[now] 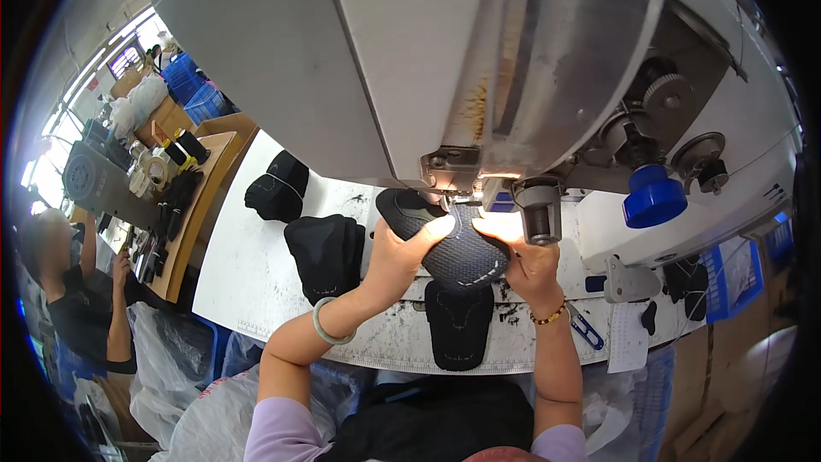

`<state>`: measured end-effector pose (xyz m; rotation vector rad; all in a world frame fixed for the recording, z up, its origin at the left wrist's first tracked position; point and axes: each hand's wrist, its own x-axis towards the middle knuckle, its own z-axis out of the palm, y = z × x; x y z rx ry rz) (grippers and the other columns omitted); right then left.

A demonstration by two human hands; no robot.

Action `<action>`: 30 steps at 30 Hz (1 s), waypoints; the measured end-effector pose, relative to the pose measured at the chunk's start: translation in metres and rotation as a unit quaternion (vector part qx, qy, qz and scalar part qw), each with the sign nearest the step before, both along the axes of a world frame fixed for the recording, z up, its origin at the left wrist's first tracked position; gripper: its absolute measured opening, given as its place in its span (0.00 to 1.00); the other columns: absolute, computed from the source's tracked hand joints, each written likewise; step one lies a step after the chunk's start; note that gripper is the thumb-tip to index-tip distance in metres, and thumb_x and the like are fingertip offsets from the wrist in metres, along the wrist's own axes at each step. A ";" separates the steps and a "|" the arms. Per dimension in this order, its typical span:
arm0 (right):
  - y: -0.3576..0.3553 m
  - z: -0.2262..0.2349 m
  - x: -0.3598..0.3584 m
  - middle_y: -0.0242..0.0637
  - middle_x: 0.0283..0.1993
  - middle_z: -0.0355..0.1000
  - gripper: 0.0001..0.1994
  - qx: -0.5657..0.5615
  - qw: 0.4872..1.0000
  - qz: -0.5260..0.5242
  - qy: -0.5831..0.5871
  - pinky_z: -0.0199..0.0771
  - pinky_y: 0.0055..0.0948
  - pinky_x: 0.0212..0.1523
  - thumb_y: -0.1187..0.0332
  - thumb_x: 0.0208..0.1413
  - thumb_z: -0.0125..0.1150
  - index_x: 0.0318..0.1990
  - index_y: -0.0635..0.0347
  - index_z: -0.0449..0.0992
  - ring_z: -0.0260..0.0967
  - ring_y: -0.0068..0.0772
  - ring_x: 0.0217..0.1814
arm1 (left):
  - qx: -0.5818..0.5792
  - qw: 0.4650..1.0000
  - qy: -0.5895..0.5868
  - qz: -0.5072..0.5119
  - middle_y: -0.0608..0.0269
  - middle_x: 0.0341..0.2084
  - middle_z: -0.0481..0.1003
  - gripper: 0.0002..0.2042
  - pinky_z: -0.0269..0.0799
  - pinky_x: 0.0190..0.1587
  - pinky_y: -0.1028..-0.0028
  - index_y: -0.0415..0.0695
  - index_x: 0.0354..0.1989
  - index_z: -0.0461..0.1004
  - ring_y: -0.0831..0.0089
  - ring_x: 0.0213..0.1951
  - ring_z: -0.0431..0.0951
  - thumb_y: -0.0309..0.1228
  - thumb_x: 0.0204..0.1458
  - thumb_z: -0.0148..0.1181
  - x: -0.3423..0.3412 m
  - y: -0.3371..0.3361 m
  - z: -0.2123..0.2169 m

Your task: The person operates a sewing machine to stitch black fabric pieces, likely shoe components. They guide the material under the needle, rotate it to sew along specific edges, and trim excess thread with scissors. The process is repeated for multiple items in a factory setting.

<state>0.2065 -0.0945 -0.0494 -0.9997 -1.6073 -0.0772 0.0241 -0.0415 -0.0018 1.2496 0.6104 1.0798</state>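
A dark grey mesh shoe upper (466, 258) lies under the needle area (448, 200) of a large white sewing machine (402, 51), with pale stitches along its near edge. My left hand (393, 255) grips the upper's left side, thumb pressed on top near the needle. On the right side, my right hand (530, 267) pinches it, its thumb also on top; the fingers beneath are partly hidden. Directly in front, a flat black shoe upper (459, 327) rests on the table. To the left sit a stack of black uppers (325, 257) and a tied black bundle (279, 188).
The white machine table (227, 287) has dark lint on it. Right of my forearm lie blue thread snips (586, 330) and a paper sheet (628, 338). A blue knob (654, 197) juts from the machine. At left, another person (73, 291) works near a wooden bench (205, 197).
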 end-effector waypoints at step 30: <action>-0.009 0.030 0.033 0.33 0.41 0.69 0.10 -0.115 0.946 -0.290 0.084 0.67 0.24 0.29 0.76 0.52 0.55 0.43 0.59 0.70 0.64 0.26 0.26 | -0.025 0.993 -0.086 0.079 0.61 0.34 0.76 0.06 0.71 0.38 0.80 0.37 0.39 0.73 0.79 0.35 0.76 0.24 0.55 0.53 -0.021 0.033 -0.001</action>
